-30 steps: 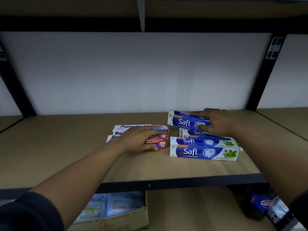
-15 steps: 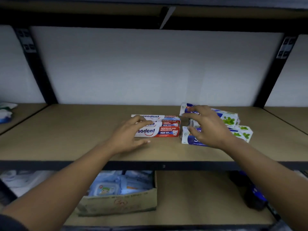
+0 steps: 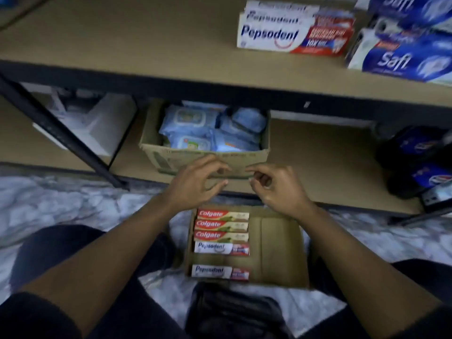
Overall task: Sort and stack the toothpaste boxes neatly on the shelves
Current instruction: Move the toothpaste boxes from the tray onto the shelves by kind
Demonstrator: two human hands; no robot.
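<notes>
Above the carton [image 3: 278, 241] holding 5 toothpaste boxes [image 3: 221, 224], left hand [image 3: 195, 184] and right hand [image 3: 281, 192] hover, fingers [image 3: 209, 159] loosely curled, empty.

Shelved white box [image 3: 276, 36] reads "Pepsodent", blue box [image 3: 401, 61] "Safi"; carton boxes [image 3: 221, 224] read "Colgate" and "Pepsodent".

Left hand [image 3: 195, 184], right hand [image 3: 278, 189]: off shelf [image 3: 122, 45], near carton [image 3: 281, 241].

Shelf [image 3: 122, 33] w/ Pepsodent boxes [image 3: 281, 35], Safi boxes [image 3: 403, 59] alongside.
</notes>
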